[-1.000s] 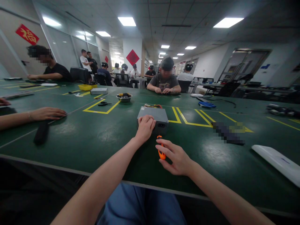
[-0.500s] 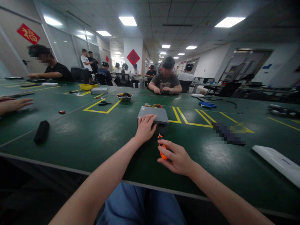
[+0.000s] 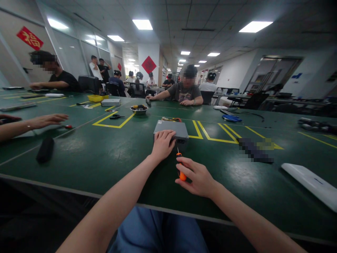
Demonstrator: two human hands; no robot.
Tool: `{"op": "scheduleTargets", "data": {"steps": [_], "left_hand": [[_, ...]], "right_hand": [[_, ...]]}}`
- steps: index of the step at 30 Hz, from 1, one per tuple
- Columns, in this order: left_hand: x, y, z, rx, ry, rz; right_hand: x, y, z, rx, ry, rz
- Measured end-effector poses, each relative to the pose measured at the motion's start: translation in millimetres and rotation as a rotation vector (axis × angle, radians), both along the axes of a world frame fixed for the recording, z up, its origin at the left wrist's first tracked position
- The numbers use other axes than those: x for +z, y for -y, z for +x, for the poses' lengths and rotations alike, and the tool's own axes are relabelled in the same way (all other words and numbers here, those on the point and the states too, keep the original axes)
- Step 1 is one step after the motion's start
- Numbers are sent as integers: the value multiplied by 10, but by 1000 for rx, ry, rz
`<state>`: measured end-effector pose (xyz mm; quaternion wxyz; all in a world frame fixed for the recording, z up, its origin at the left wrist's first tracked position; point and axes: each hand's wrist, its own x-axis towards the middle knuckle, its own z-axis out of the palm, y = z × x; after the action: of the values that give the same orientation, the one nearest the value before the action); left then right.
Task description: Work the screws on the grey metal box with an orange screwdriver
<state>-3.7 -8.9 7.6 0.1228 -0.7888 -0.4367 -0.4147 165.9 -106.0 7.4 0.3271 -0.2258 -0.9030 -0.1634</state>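
A grey metal box (image 3: pixel 173 128) with coloured wires at its back lies on the green table (image 3: pixel 105 154) in front of me. My left hand (image 3: pixel 162 144) rests on its near left corner, fingers curled over the top edge. My right hand (image 3: pixel 196 176) is closed around an orange-handled screwdriver (image 3: pixel 180 168), its thin tip pointing at the near face of the box.
A metal bowl (image 3: pixel 139 109) of small parts, black scissors (image 3: pixel 116 116) and a grey case (image 3: pixel 111 102) lie further back left. A black object (image 3: pixel 45 150) and another person's hand (image 3: pixel 43 120) are at left. A white object (image 3: pixel 310 182) lies at right. A seated person (image 3: pixel 185 92) works opposite.
My right hand has turned the screwdriver slightly and kept it at the box's face. The neighbour's hand at left pulled away, then came back over the table. The person opposite stretched an arm out.
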Motion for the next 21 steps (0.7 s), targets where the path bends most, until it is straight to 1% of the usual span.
{"op": "scheduleTargets", "data": {"steps": [4,8,11,14,17,19,21], "left_hand": [[3,-2,-4,-1,-2,-6],[2,-1,-6,2,-4,-7],[1,1,-4,0,-2,-7],[2,0,0,1,5,-9],[4,-1,3,3,7,-11],[4,-2,4,2,8,-12],[2,-2,4,2,9,-10]], "right_hand": [[40,12,-18,6,38,-7],[10,-4,-32,28,-26,11],[2,2,-28,37,-60,-46],[21,14,-19,32,28,-83],[12,0,-12,2,83,-21],[-16,-20,-9,-5,26,32],[-41,-32,-6,-5,-48,37]]}}
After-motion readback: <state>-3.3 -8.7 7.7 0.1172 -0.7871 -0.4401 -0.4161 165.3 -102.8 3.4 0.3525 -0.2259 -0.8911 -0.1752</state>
